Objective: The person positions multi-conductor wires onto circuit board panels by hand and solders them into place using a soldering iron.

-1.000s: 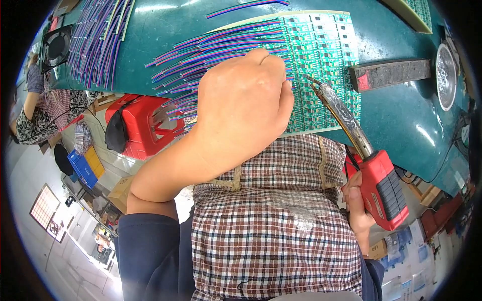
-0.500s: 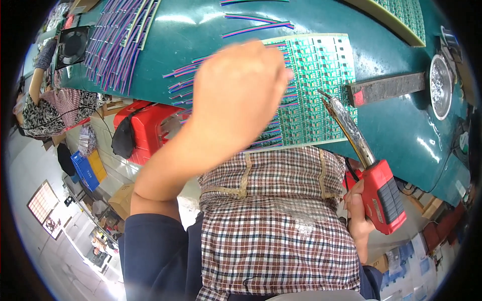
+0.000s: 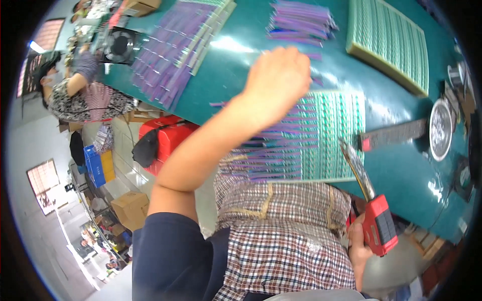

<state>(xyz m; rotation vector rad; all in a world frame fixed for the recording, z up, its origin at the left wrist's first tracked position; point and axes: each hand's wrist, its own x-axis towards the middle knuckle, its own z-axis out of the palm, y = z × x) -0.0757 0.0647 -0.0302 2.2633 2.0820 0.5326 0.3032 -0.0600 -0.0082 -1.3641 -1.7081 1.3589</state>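
Note:
My left hand (image 3: 281,75), fingers curled down, is above the table just past the far edge of a green circuit board panel (image 3: 339,135). Whatever lies inside its fingers is hidden. Nearby are a few loose purple-looking wires (image 3: 315,56) and a pile of the same wires (image 3: 301,22). Several rows of wires (image 3: 281,143) stick out from the panel's left part. In my right hand (image 3: 357,243), low at the right, is a soldering iron (image 3: 380,226) with a red and black handle. Its metal tip points up over the right side of the panel.
A bundle of wired panels (image 3: 175,50) lies at the far left, and a stack of panels (image 3: 389,47) at the far right. A dark bar (image 3: 394,134) and a round metal dish (image 3: 440,129) sit right. Another person (image 3: 83,93) works beyond a small fan (image 3: 119,45).
My view has tilted up, so the table sits lower in it. My left hand has gone from above the panel to beyond its far edge. The right hand still grips the soldering iron.

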